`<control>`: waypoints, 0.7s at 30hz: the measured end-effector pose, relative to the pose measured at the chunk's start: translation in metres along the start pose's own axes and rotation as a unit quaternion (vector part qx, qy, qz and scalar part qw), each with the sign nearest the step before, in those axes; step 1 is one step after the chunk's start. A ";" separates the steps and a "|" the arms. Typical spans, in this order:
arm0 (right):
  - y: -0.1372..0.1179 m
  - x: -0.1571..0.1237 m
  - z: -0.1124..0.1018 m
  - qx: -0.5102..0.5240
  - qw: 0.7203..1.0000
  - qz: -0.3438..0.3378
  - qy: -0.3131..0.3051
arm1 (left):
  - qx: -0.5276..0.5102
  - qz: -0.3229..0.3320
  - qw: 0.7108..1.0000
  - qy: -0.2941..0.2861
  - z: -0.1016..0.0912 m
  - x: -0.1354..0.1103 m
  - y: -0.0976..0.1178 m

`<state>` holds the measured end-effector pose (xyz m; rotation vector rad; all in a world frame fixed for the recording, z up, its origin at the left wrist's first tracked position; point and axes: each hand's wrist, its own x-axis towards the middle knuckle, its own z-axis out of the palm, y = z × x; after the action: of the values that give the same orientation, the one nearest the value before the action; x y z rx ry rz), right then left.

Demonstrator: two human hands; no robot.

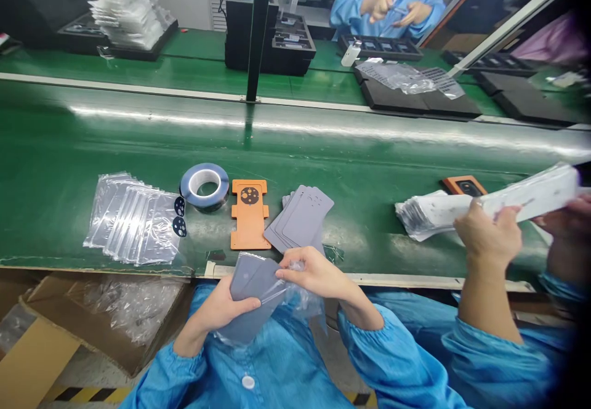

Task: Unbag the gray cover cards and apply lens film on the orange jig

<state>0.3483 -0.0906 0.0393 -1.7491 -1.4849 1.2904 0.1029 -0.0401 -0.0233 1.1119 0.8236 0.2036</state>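
Observation:
My left hand (222, 308) is closed round a flat grey panel (253, 276) with rounded corners, held over my lap at the bench edge; its thumb lies across the face. Whether several panels are stacked there I cannot tell. Clear plastic film (302, 295) covers part of the panel, and my right hand (316, 272) pinches that film at the panel's upper right. Just beyond my hands lies an orange fixture (249, 227) with a dark round piece with holes (250, 196) in its upper part. Grey panels with small holes (302, 209) are fanned out beside my right hand.
A tape roll (185, 184), two dark round pieces with holes (180, 226) and overlapping clear sleeves (133, 221) lie at left. A co-worker's hand (492, 236) holds white sleeves (535, 193) at right. Below left stands a carton (55, 301) with crumpled plastic. A post (258, 39) rises behind.

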 end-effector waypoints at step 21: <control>0.040 0.022 -0.122 -0.397 0.856 0.072 0.324 | -0.159 -0.038 0.986 0.008 0.000 -0.003 0.003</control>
<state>0.4739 -0.0572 0.0494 -2.4880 -1.5584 -0.0034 0.1010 -0.0402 -0.0196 0.7780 0.8136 0.2705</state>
